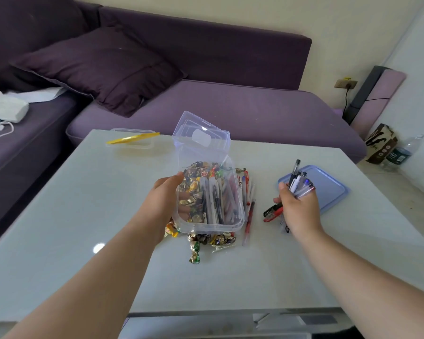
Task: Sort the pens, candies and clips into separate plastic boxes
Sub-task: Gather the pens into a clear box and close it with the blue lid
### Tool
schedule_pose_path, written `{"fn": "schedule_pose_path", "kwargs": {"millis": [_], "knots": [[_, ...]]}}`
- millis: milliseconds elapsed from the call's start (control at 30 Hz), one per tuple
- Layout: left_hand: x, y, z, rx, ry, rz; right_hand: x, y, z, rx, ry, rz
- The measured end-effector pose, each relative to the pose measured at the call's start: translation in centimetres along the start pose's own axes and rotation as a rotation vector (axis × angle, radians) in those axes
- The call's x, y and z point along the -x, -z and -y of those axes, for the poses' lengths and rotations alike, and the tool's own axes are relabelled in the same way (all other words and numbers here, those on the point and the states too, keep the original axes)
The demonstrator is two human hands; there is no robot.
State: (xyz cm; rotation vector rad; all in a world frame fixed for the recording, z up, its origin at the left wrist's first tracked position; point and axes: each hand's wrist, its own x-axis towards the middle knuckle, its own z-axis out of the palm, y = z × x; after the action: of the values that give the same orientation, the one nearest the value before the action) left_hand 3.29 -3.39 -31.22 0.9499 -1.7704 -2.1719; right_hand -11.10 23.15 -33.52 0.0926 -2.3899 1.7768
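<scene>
Purple sofa (230, 106) along the far side, dark cushion (103, 67) propped at its left, white items on the left seat. Pale wall behind, socket (345, 83) with a black cord at far right; brown carton (381, 143) and a water bottle (402, 151) on the floor beside the sofa's right end.

Pale glossy tabletop (83, 228) filling the near half. At its far left edge, a shallow clear box (132, 138) with a yellow lid (132, 138) lying tilted across it. At right, a flat blue lid (328, 187) resting on the tabletop.

At centre, a clear plastic box (211, 192), hinged lid (201, 133) standing open at the far end. Seen through its clear walls: pens (213, 199) lying lengthwise, wrapped candies (191, 189) toward the left; cannot tell which lie inside and which beneath. Left hand (164, 199) gripping the box's left wall, thumb over the rim, fingers curled underneath.

More candies in foil wrappers (206, 241) scattered just near of the box, one green-gold piece (195, 255) nearest. Loose red and white pens (249, 206) lying just right of the box.

Right hand (299, 206) clasped round a bundle of pens (298, 179), tips fanning out toward the far side over the blue lid's left edge. Red and black pens (272, 212) poking out at the left of that hand. Clips not made out.
</scene>
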Motion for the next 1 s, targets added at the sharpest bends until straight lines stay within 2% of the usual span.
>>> {"fn": "schedule_pose_path", "kwargs": {"millis": [167,233,333,433,633,733,800,900,1000], "knots": [[-0.1,-0.3,0.2,-0.013,-0.018,0.01,-0.7,0.1,1.4,0.0,0.154,0.003],[-0.1,-0.4,0.2,-0.016,-0.014,0.006,-0.5,0.1,0.8,0.079,0.188,0.04],[0.0,-0.2,0.2,-0.013,-0.006,0.005,0.5,0.0,-1.7,0.198,0.07,0.132],[0.0,-0.2,0.1,-0.004,-0.009,0.008,1.0,0.0,-2.6,0.179,0.001,0.164],[0.2,-0.2,0.0,-0.028,-0.025,0.01,-0.3,-0.1,2.5,0.073,-0.048,0.141],[0.5,-0.2,-0.1,-0.036,-0.037,0.007,-0.3,-1.1,7.9,0.02,-0.004,0.355],[0.7,-0.4,-0.1,-0.049,-0.038,0.005,0.3,-2.3,10.8,0.102,0.021,0.548],[1.0,-0.9,0.2,-0.053,-0.064,0.012,2.2,-4.7,13.4,0.382,-0.01,0.814],[1.1,-1.2,0.3,-0.003,-0.062,0.025,3.8,-7.7,14.7,0.785,0.03,0.876]]}}
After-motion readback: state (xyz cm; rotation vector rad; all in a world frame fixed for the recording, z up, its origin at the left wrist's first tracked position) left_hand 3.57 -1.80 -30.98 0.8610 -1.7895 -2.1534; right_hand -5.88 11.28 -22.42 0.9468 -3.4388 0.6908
